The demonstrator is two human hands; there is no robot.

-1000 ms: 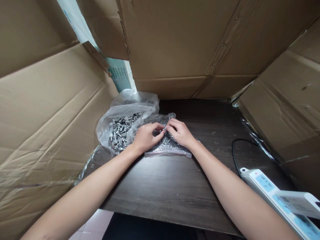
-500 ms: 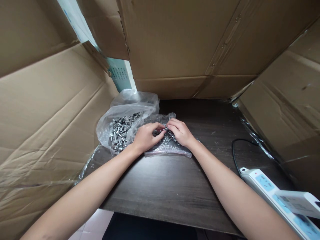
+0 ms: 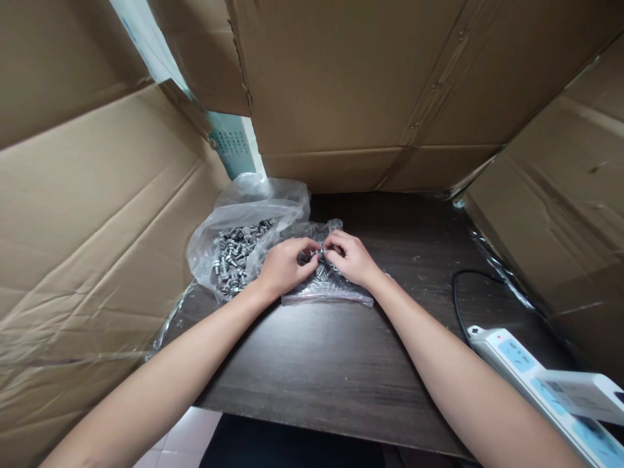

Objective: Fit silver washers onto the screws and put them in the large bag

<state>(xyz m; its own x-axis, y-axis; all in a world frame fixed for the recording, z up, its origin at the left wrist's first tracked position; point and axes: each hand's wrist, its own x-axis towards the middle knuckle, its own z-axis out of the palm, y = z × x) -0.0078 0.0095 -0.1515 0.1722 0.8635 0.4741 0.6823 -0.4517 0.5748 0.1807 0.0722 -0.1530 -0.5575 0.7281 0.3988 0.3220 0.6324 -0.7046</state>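
My left hand [image 3: 283, 265] and my right hand [image 3: 351, 259] meet over a small clear zip bag [image 3: 327, 290] of metal parts on the dark wooden table [image 3: 331, 364]. Both hands pinch a small silver bolt [image 3: 318, 251] between their fingertips, just above that bag. To the left lies a larger open clear plastic bag [image 3: 244, 227] holding several silver bolts [image 3: 233, 255]. My left wrist rests against its edge.
Brown cardboard sheets [image 3: 351, 84] wall in the table on the left, back and right. A white power strip [image 3: 546, 390] with a black cable [image 3: 461, 292] lies at the right front corner. A pale printed sheet [image 3: 234, 149] shows behind the cardboard.
My fingertips have shifted slightly around the small bolt; the hands and both bags stay in the same place.
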